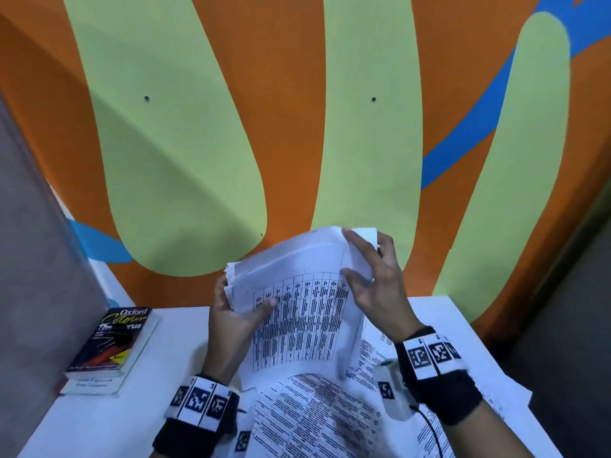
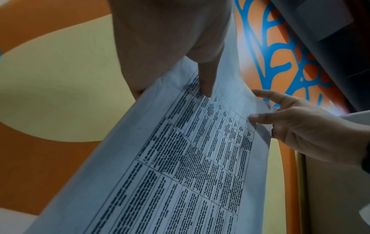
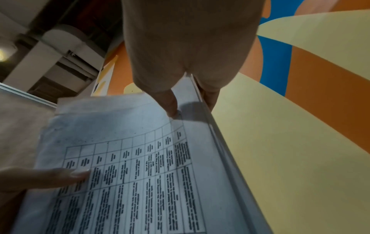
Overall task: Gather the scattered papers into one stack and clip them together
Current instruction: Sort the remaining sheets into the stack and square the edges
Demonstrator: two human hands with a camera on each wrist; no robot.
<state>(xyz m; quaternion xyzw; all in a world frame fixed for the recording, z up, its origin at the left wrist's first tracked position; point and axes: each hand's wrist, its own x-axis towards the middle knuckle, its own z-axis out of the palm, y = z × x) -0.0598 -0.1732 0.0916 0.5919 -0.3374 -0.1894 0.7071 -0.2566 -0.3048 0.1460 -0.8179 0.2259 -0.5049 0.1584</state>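
Note:
A stack of printed papers (image 1: 301,312) with a table on the top sheet stands nearly upright above the white table (image 1: 109,421). My left hand (image 1: 238,312) grips its left edge, thumb on the front and fingers behind. My right hand (image 1: 370,279) holds the top right corner, thumb on the front sheet and fingers behind. The left wrist view shows the stack (image 2: 190,166) with my left thumb (image 2: 206,83) on it and the right hand (image 2: 296,120) at its edge. In the right wrist view the stack (image 3: 140,166) is pinched at its right edge. More printed sheets (image 1: 330,421) lie flat below. No clip is visible.
A dark Oxford thesaurus (image 1: 112,342) lies on another book at the table's left side. An orange, green and blue painted wall (image 1: 297,127) rises right behind the table. A grey panel (image 1: 39,259) closes off the left.

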